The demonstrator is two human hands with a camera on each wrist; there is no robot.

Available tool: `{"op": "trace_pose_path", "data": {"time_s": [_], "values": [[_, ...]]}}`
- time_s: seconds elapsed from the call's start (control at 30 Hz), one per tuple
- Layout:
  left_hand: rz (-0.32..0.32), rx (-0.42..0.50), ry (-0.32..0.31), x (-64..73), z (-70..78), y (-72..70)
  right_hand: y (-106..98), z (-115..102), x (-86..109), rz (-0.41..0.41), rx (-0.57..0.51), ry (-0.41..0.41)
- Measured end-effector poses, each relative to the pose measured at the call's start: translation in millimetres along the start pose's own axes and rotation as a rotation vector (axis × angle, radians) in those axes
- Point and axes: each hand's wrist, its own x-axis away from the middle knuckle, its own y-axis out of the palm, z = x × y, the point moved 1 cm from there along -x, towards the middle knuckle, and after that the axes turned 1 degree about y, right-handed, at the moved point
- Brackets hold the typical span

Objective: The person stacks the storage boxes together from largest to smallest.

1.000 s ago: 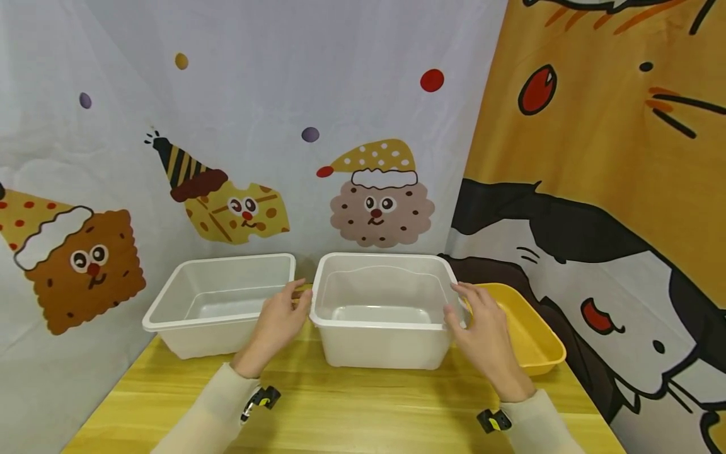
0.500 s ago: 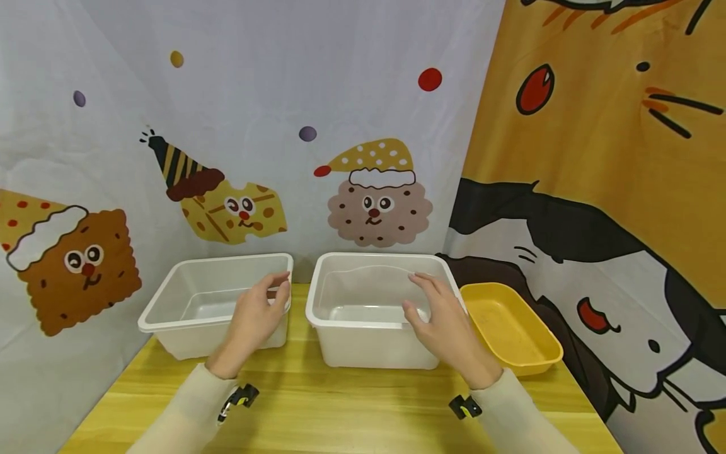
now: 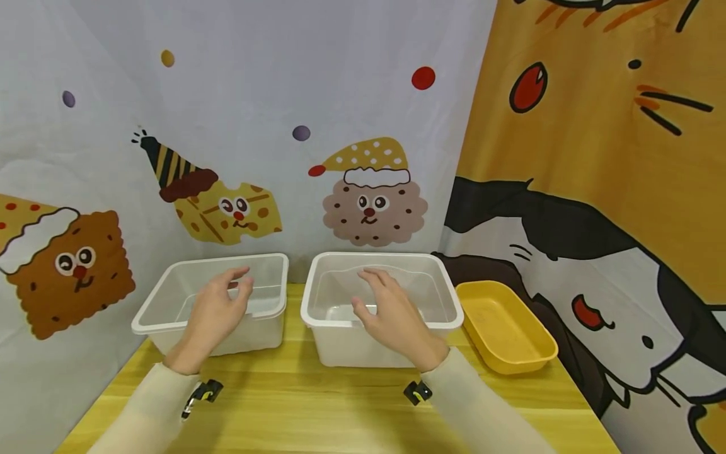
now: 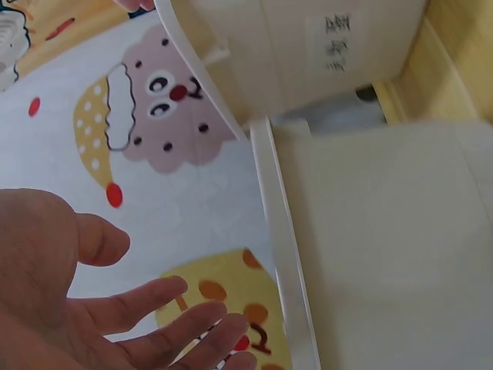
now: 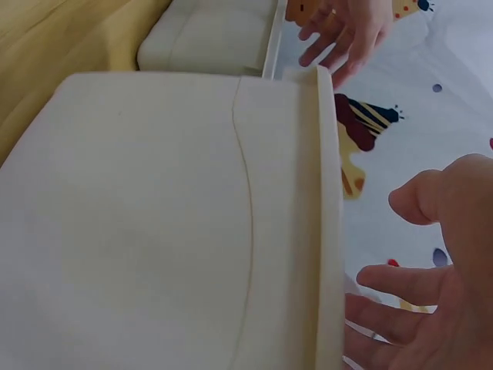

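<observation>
Two white plastic bins stand side by side on a wooden table. In the head view my left hand (image 3: pixel 215 312) hovers above the front rim of the left bin (image 3: pixel 263 331), thumb and fingers apart and holding nothing. Over the front rim of the middle bin (image 3: pixel 343 347) is my right hand (image 3: pixel 397 318), fingers loosely spread around air. The left wrist view shows the left hand (image 4: pixel 115 316) beyond a bin's rim (image 4: pixel 285 239), its fingers extended. In the right wrist view the right hand (image 5: pixel 424 308) is likewise beside a bin rim (image 5: pixel 330 216), with nothing in its grasp.
A shallow yellow tray (image 3: pixel 505 325) sits right of the middle bin. The wooden table (image 3: pixel 295 410) extends in front of the containers. Behind them hangs a cartoon-printed cloth (image 3: pixel 363 75). A labelled bin side (image 4: pixel 335 46) shows in the left wrist view.
Both hands have moved left: the left from the gap between the bins to over the left bin, the right from the middle bin's right rim to over its front. The bins stay put.
</observation>
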Motion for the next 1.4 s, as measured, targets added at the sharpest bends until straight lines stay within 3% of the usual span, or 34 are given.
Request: {"op": "trace_pose_path", "data": {"time_s": [0.53,0.83,1.13,1.4], "values": [[0.022,-0.13,-0.05,-4.8,-51.2,-27.6,47.1,-43.0,-37.9,-0.113,0.111,-0.094],[0.078,-0.183,-0.047,-2.4,-76.8,-37.3,67.6,-63.4,-53.6,-0.175,0.218,-0.109],[0.046,-0.237,-0.155,-1.5,-100.4,-50.5,85.8,-82.3,-64.4,-0.259,0.327,-0.103],[-0.003,-0.268,-0.247,3.5,-124.0,-55.5,98.7,-90.3,-68.5,-0.252,0.41,-0.108]]}}
